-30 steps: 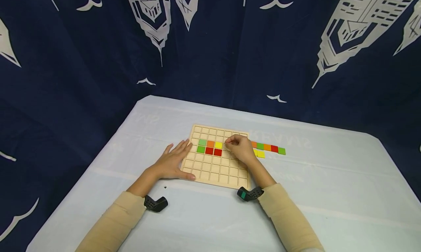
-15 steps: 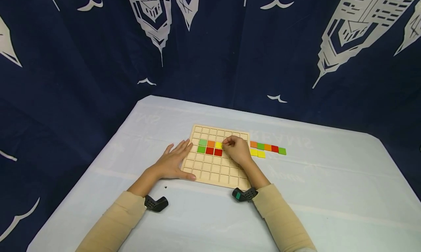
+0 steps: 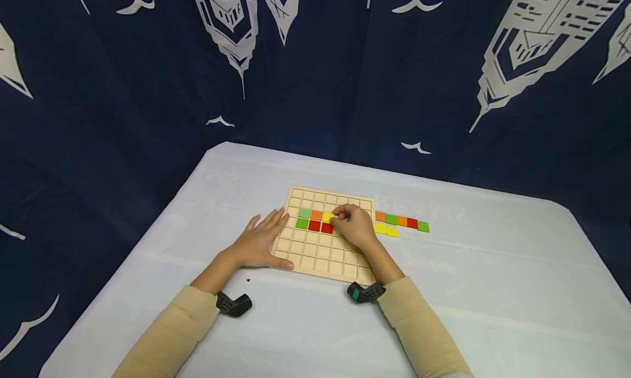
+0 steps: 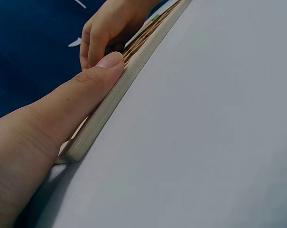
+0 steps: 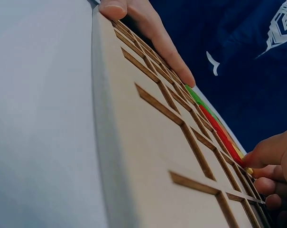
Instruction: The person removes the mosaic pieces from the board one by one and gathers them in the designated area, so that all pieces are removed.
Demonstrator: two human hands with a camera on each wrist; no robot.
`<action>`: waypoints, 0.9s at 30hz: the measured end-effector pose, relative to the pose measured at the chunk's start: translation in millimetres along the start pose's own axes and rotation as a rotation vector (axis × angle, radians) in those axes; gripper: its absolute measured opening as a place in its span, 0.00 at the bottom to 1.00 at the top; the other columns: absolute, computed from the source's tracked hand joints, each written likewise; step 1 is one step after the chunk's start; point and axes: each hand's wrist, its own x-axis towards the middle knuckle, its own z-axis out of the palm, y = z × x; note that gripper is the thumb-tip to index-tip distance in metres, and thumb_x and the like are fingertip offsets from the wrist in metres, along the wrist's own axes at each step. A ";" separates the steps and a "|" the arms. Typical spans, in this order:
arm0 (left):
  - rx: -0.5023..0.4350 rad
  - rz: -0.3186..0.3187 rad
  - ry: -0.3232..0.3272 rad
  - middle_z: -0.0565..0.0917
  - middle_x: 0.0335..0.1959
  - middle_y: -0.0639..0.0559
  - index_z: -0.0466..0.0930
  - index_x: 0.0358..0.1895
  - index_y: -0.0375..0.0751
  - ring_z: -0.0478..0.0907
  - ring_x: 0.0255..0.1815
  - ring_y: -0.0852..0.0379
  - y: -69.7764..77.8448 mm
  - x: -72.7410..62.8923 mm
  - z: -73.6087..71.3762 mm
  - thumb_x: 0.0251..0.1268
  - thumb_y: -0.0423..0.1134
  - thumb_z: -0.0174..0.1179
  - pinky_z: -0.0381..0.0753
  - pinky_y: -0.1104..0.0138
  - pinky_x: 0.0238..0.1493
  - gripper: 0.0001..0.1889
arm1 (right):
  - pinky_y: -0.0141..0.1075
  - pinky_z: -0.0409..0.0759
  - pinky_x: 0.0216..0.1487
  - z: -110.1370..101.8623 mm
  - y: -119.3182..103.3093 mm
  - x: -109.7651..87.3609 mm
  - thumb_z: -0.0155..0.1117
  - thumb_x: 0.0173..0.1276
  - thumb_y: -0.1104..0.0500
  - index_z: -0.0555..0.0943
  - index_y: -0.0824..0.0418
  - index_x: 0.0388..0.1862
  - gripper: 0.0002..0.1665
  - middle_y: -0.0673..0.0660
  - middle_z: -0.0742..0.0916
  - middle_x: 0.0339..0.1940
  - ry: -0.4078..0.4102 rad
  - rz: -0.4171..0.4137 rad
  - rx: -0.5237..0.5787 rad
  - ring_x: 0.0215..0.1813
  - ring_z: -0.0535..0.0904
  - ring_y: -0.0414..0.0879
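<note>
A square wooden grid board (image 3: 315, 252) lies on the table, with two short rows of coloured tiles set in its cells. The left hand (image 3: 261, 241) rests along the board's left side, fingers spread and thumb (image 4: 105, 64) on the near edge. Over the board, the right hand (image 3: 354, 224) has its thumb and forefinger pinched at a yellow tile (image 3: 327, 217). In the right wrist view a small yellow tile edge (image 5: 249, 170) shows under the thumb tip, next to red tiles (image 5: 219, 133). The fingers hide part of the cells there.
Right of the board, a row of orange, green and red tiles (image 3: 412, 223) lies on the white-covered table (image 3: 493, 279), with two yellow tiles (image 3: 391, 232) just nearer. A dark speck (image 3: 248, 280) is near the left thumb. A dark blue printed curtain (image 3: 315, 93) hangs behind.
The right hand has shifted slightly left across the board, up to the yellow tile, uncovering more of the loose tiles at the right. The left hand has stayed in place.
</note>
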 end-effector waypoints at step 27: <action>-0.007 0.008 0.009 0.41 0.80 0.44 0.43 0.78 0.37 0.36 0.79 0.47 1.9 -0.7 -1.1 0.43 0.75 0.63 0.33 0.43 0.72 0.66 | 0.33 0.72 0.31 2.5 -1.1 -3.8 0.65 0.65 0.66 0.83 0.64 0.37 0.03 0.56 0.84 0.31 0.105 -0.054 0.135 0.30 0.74 0.46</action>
